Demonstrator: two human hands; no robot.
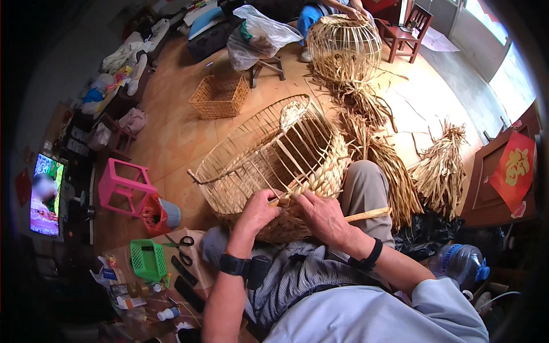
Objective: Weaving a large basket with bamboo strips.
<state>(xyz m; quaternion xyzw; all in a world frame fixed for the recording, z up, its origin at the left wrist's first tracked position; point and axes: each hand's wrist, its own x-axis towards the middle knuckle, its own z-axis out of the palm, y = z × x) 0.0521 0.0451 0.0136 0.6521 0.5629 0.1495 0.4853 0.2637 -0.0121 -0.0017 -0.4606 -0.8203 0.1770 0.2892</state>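
A large oval basket (pixel 337 166) leans tilted against my lap, its lower wall thickly woven from straw. Thin bare ribs and a rim stand above the weave. At the near side my left hand (pixel 258 214) is closed, thumb and fingers pinching the straw weave by the ribs. My right hand (pixel 325 218) sits close beside it, fingers closed on a straw strand at the top of the weave. A flat length of straw (pixel 370 215) sticks out to the right from beneath that hand. Inside the basket, near the far end, lies a pale coil of straw (pixel 293 114).
Bundles of dry straw (pixel 443 163) lie on the floor at right. Another person's hands (pixel 357 11) rest on a second basket frame (pixel 346 43). A small wicker basket (pixel 219 97), pink stool (pixel 126 186), scissors (pixel 180 241), green plastic basket (pixel 147 260) and water bottle (pixel 460 264) surround me.
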